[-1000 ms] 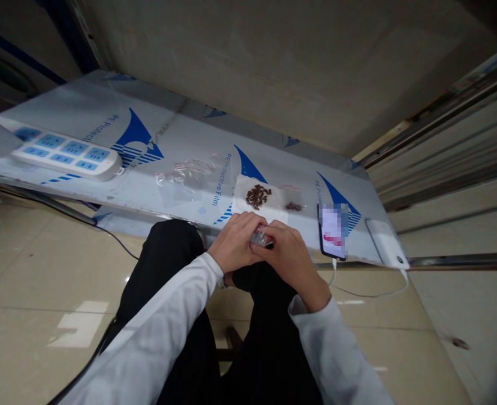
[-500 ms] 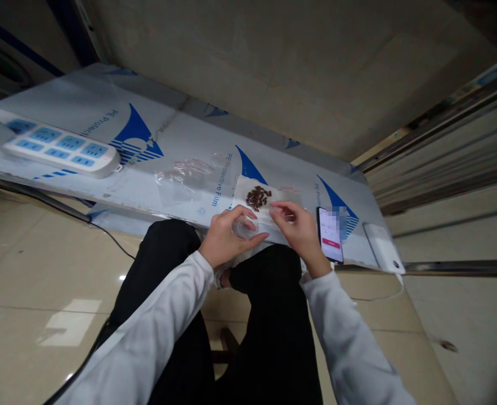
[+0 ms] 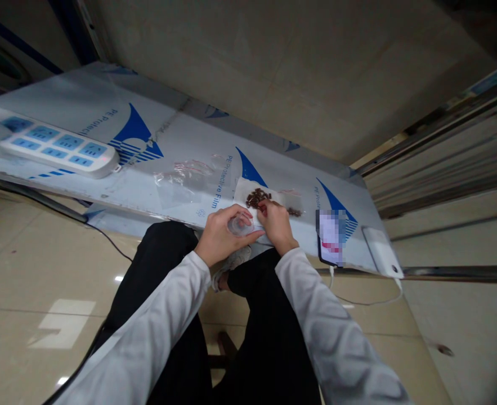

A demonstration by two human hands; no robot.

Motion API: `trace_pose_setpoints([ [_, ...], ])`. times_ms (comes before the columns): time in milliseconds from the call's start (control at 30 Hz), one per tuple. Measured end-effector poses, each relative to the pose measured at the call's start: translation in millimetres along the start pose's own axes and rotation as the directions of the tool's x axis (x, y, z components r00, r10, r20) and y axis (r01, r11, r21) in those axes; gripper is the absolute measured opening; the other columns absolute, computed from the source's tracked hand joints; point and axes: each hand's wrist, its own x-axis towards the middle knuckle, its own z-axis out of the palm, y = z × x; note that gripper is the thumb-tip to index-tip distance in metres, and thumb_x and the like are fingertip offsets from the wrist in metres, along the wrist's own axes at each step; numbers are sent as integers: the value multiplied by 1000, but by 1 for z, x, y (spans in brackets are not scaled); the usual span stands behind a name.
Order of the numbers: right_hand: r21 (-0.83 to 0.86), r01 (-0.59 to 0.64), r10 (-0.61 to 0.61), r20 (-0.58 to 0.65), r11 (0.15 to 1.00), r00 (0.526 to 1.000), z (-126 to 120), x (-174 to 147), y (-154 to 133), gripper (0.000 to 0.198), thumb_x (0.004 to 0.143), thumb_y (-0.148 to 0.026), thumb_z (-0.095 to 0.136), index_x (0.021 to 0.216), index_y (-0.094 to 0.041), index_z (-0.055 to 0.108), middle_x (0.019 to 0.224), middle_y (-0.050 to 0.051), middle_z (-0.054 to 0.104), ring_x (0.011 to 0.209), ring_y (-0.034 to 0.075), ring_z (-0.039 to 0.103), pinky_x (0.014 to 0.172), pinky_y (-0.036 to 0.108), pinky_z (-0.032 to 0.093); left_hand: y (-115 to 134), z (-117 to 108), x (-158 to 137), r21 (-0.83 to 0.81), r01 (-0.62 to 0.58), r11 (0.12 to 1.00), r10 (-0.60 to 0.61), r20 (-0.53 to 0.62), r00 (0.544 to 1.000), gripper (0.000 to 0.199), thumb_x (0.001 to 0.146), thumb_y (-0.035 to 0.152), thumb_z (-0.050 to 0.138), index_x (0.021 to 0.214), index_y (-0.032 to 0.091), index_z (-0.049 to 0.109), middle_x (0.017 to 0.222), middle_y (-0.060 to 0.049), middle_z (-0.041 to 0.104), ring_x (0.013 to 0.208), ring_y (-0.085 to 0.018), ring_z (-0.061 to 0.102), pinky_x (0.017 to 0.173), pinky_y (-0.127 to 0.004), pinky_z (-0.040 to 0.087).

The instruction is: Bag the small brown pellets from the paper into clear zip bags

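A small, round cup of clear, colourless plastic (image 3: 240, 226) is just off the near left edge of the white, thin, crumpled sheet (image 3: 240, 194). On the sheet lies a loose heap of short, dark brown, rod-like pieces (image 3: 254, 197). The left hand (image 3: 220, 233) curls around the cup, thumb and fingers spread only as wide as its sides. The right hand (image 3: 277, 226) is over the near right part of the sheet, its fingertips drawn together at the heap's edge; whether they pinch a piece cannot be told. These fingers hide the heap's near right side, and the left fingers hide part of the cup.

Just right of the sheet is a flat, clear plastic bag (image 3: 292, 201) with brown pieces in it; farther right are a black-edged phone (image 3: 329, 239) and a white, oblong power bank (image 3: 381, 250). Left of the sheet, crinkled clear bags (image 3: 180, 181) lie on the film-covered, silvery tabletop (image 3: 206, 135), with a long white power strip (image 3: 62, 143) well beyond.

The cup's mouth faces up; its exact lean is unclear. The brown pieces' long axes point every which way across the sheet
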Motion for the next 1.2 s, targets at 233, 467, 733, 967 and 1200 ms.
trace_pose_setpoints([
  [233, 394, -64, 138, -162, 917, 977, -28, -17, -17, 18, 77, -22, 63, 92, -15, 69, 81, 7, 72, 68, 16, 63, 66, 27, 48, -3, 2, 2, 68, -10, 998, 12, -24, 1000, 34, 65, 39, 77, 86, 20, 59, 74, 1, 68, 69, -14, 64, 73, -27, 52],
  [467, 594, 110, -45, -123, 797, 991, -68, -60, -56, 14, 74, -23, 69, 87, -20, 71, 84, 3, 74, 69, 15, 65, 63, 25, 49, -2, 6, 2, 44, 11, 999, -11, -15, 1000, 30, 62, 21, 73, 88, 19, 58, 80, 2, 68, 70, -13, 63, 68, -23, 49],
  [733, 497, 236, -179, -159, 835, 971, -61, -62, -52, 22, 83, -32, 64, 101, -22, 71, 90, 5, 74, 80, 18, 65, 76, 31, 50, 1, 4, 1, 0, 25, 1000, -25, -43, 999, 26, 65, 27, 72, 86, 19, 58, 78, 1, 67, 69, -12, 62, 67, -23, 49],
  [967, 434, -36, 153, -238, 900, 959, -18, -19, 6, 29, 77, -28, 59, 99, -12, 69, 87, 9, 70, 64, 16, 60, 71, 33, 51, -1, 4, 5, 15, 59, 998, -57, -107, 993, 33, 66, 37, 75, 86, 19, 58, 70, 2, 65, 64, -12, 62, 69, -25, 50],
  [1200, 120, -62, 77, -122, 991, 990, 9, 5, 13, 28, 79, -16, 54, 103, -9, 65, 100, 13, 64, 71, 18, 61, 80, 33, 48, 0, 2, 5, -1, 63, 998, -62, -121, 991, 32, 66, 34, 76, 86, 18, 58, 70, 2, 65, 63, -10, 61, 68, -23, 50],
])
